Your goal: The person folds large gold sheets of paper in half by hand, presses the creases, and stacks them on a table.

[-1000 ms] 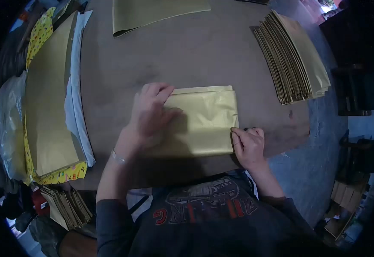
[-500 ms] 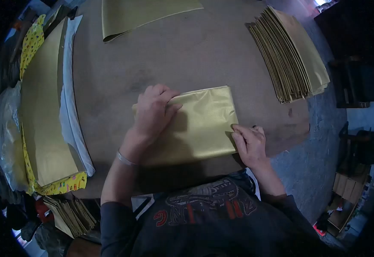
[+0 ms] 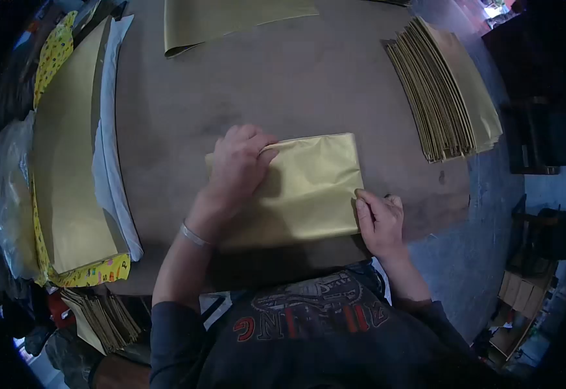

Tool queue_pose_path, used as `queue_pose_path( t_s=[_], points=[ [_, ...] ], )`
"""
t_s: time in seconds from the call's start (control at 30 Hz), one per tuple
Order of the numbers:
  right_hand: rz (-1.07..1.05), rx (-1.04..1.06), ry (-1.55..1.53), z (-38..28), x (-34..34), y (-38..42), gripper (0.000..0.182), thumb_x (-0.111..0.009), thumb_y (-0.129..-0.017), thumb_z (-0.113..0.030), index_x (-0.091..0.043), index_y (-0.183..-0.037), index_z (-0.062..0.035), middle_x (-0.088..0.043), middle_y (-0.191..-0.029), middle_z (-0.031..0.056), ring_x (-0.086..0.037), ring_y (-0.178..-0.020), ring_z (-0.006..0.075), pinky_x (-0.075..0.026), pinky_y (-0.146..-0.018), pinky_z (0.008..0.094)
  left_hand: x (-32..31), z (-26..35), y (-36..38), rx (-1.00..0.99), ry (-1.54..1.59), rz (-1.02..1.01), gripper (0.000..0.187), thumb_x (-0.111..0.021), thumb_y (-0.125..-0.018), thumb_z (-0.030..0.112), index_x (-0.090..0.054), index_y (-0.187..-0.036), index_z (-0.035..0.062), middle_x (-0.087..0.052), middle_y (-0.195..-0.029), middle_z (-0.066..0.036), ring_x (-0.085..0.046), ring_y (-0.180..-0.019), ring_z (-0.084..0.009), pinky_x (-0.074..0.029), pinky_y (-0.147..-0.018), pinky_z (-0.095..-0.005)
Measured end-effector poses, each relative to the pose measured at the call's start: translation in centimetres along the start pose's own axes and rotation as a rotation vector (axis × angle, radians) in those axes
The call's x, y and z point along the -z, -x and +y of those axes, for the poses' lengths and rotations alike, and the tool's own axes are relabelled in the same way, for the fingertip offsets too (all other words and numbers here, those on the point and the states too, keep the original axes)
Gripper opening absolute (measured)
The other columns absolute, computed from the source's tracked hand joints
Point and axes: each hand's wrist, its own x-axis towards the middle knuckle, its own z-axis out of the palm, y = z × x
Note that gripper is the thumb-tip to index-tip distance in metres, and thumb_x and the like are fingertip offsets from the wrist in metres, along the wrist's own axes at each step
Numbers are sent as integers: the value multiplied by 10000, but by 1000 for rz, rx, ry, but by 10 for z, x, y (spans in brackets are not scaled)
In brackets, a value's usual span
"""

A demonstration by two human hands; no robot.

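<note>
A folded gold sheet (image 3: pixel 315 185), paper or thin fabric, lies on the brown table in front of me, with creases near its right side. At its upper left edge is my left hand (image 3: pixel 241 162), its fingers curled and the thumb pressed near the index finger on that edge. My right hand (image 3: pixel 381 225) pinches the right edge of the sheet between thumb and fingers. The sheet's left end is partly hidden beneath my left hand and forearm.
A stack of folded gold sheets (image 3: pixel 451 91) stands at the table's right edge. Another gold sheet (image 3: pixel 237 23) lies at the far side. On the left are a long pile of gold sheets (image 3: pixel 75 175), a pale blue cloth (image 3: pixel 109 142) and clear plastic (image 3: pixel 11 194).
My left thumb has drawn closer to the fingers at the sheet's upper edge. My right hand keeps its pinch on the right edge. The view has shifted slightly.
</note>
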Motion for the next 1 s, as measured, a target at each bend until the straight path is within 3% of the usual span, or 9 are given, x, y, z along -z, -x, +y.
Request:
queue_pose_path(
  t_s=[0.3,0.37,0.43,0.47,0.57,0.6,0.63,0.73,1.0],
  points=[
    [-113,4,132,-3,12,-6,259,-662,-881,-208,-673,-1069,-31,-685,-749,130,-637,-684,291,-418,-748,394,-7,-2,-1,-36,-37,64,101,-686,-815,184,-719,-897,134,-606,-860,-28,-583,-861,-246,-470,-754,-400],
    [-123,-35,207,-8,21,-17,308,-689,-855,-230,-661,-1091,-34,-687,-891,149,-638,-837,307,-431,-787,421,-7,-2,-1,-42,-48,74,92,-685,-814,183,-719,-884,134,-605,-858,-28,-582,-858,-245,-470,-750,-398],
    [25,186,290,-7,22,-35,322,-696,-845,-227,-649,-1099,-36,-647,-1072,151,-596,-997,321,-436,-829,461,-8,-2,1,-44,-61,83,82,-685,-813,181,-718,-871,133,-604,-856,-29,-581,-854,-243,-469,-747,-395],
    [-56,204,221,-12,21,-45,345,-697,-843,-228,-634,-1121,-33,-578,-1214,149,-541,-1149,345,-428,-938,507,-10,-5,1,-59,-44,90,83,-684,-814,181,-715,-875,134,-604,-864,-29,-581,-861,-243,-469,-746,-397],
    [-124,461,218,-31,-2,-69,412,-709,-825,-208,-600,-1185,-40,-551,-1282,158,-515,-1234,344,-398,-1041,503,-9,-3,2,-75,-63,83,88,-682,-814,180,-707,-886,136,-606,-886,-27,-580,-874,-242,-468,-745,-400],
    [-266,463,242,-28,-13,-70,500,-686,-847,-282,-554,-1271,-52,-453,-1414,174,-377,-1376,351,-287,-1120,582,-7,-3,2,-75,-95,62,93,-682,-814,180,-703,-892,136,-609,-900,-25,-581,-880,-242,-469,-745,-402],
    [-266,473,237,-24,-22,-69,500,-686,-847,-282,-554,-1271,-52,-453,-1414,174,-377,-1376,351,-287,-1120,582,-7,-3,2,-68,-104,67,93,-682,-814,180,-703,-892,136,-609,-900,-25,-581,-880,-242,-469,-745,-402],
    [-337,366,332,-19,-32,-68,644,-590,-905,-429,-440,-1418,-71,-296,-1540,175,-224,-1450,352,-154,-1149,626,-4,1,6,-58,-64,25,179,-698,-820,164,-689,-981,86,-616,-982,-65,-577,-929,-265,-464,-789,-398],
    [-366,351,381,-17,-35,-66,618,-539,-942,-430,-429,-1437,-78,-259,-1567,141,-188,-1471,339,-165,-1130,647,-22,49,58,-131,-87,-103,548,-709,-813,354,-585,-1279,94,-499,-1368,-119,-446,-1304,-298,-298,-1061,-546]
  ],
)
